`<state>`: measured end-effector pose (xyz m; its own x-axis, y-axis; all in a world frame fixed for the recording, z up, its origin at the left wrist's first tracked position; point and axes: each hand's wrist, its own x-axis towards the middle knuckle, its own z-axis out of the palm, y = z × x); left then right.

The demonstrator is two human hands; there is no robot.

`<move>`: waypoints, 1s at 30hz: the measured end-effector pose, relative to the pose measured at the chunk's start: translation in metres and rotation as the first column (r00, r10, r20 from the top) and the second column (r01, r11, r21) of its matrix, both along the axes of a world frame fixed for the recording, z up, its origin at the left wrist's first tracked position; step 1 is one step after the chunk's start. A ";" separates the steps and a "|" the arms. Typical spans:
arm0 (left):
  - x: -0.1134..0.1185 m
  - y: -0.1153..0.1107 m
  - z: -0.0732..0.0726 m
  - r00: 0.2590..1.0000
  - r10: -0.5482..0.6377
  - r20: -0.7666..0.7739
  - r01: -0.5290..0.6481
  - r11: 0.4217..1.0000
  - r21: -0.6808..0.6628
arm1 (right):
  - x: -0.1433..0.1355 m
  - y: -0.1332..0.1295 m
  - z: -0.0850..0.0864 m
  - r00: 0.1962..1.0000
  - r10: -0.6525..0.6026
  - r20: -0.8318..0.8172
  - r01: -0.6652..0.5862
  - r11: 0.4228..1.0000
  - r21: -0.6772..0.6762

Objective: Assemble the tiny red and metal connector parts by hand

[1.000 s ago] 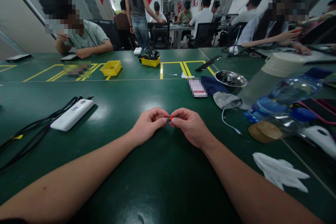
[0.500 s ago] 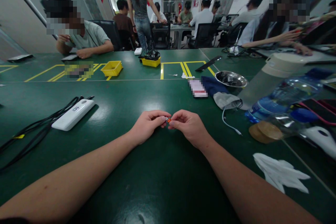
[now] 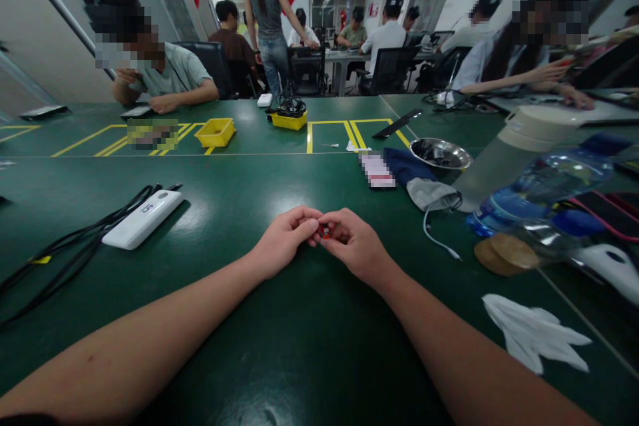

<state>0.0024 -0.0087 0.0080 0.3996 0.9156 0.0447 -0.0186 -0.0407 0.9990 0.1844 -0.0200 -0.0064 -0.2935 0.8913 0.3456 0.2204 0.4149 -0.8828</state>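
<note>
Over the middle of the green table [image 3: 299, 359], my two hands meet at the fingertips around a small orange-red piece [image 3: 326, 233] with a shiny metallic bit. Its kind is too small to make out, and fingers cover part of it. My left hand [image 3: 289, 233] is closed, with thumb and forefinger pinched at the piece's left side. From the right, my right hand [image 3: 357, 239] curls its fingers around it, thumb below and forefinger above.
A white power bank [image 3: 144, 219] with black cables lies left. At right are a grey cup [image 3: 499, 153], a blue-labelled water bottle [image 3: 544, 180], a metal bowl [image 3: 442, 153] and white tissue [image 3: 534, 329]. Yellow trays [image 3: 215, 132] stand farther back. Other people sit around.
The fingers of my right hand have shifted around the small piece, which now sits turned and slightly lower between the hands. The view has tilted a little.
</note>
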 end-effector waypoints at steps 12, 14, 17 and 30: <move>0.018 -0.016 -0.001 0.954 0.162 0.252 -0.063 0.931 -0.360 | -0.002 -0.002 -0.001 0.998 -0.004 0.064 0.005 1.000 -0.011; 0.015 -0.014 0.001 0.923 0.205 0.326 -0.043 0.897 -0.441 | -0.002 -0.001 -0.002 1.000 0.006 0.002 -0.006 0.993 -0.114; 0.012 -0.009 0.004 0.901 0.225 0.372 -0.015 0.872 -0.490 | 0.000 0.000 -0.002 0.999 -0.028 -0.042 0.019 0.980 -0.198; -0.041 0.036 -0.011 0.570 0.447 -0.690 0.038 0.824 0.566 | 0.005 0.003 0.001 0.999 -0.033 0.011 0.035 0.974 -0.224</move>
<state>-0.0390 0.0271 -0.0026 0.2993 0.9174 0.2625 0.8081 -0.3899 0.4415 0.1892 -0.0168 -0.0055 -0.2632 0.9554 0.1338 0.2374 0.1986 -0.9509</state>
